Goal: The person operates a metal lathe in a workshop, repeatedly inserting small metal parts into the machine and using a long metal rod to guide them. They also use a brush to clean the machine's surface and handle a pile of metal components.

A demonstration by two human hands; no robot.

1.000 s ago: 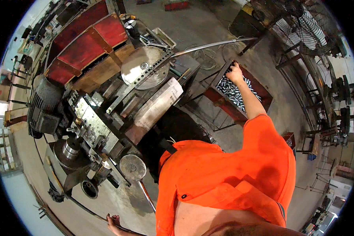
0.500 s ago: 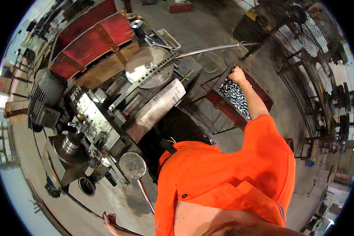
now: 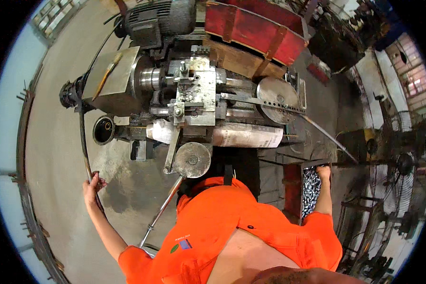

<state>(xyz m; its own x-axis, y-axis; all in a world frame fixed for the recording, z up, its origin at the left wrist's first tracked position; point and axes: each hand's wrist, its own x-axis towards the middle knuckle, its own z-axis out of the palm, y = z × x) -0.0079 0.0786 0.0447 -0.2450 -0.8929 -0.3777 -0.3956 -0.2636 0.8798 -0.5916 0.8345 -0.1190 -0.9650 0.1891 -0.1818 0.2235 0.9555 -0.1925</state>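
Out to the left, my left hand (image 3: 93, 187) is closed around a long dark rod (image 3: 84, 146), which runs up to the machine and shows again below the hand. My right hand (image 3: 323, 172) is at the far end of a reddish metal box (image 3: 292, 189) on the right. Small shiny metal cylinders (image 3: 311, 191) fill the box. The fingers of that hand look curled; whatever they hold is hidden. Ahead of me stands the greasy machine (image 3: 194, 94), with a round metal plate (image 3: 192, 160) on its near side.
A large perforated disc (image 3: 278, 97) with a slotted bar lies at the machine's right. A brush (image 3: 108, 75) rests on a metal cover. Behind are a motor (image 3: 156, 21) and a red bin (image 3: 255, 31). A fan (image 3: 396, 189) stands far right. A metal pole (image 3: 162, 208) slants beside me.
The view has turned to the right, so the machine now lies straight ahead. My left hand stays at the rod and my right hand at the box's far end.
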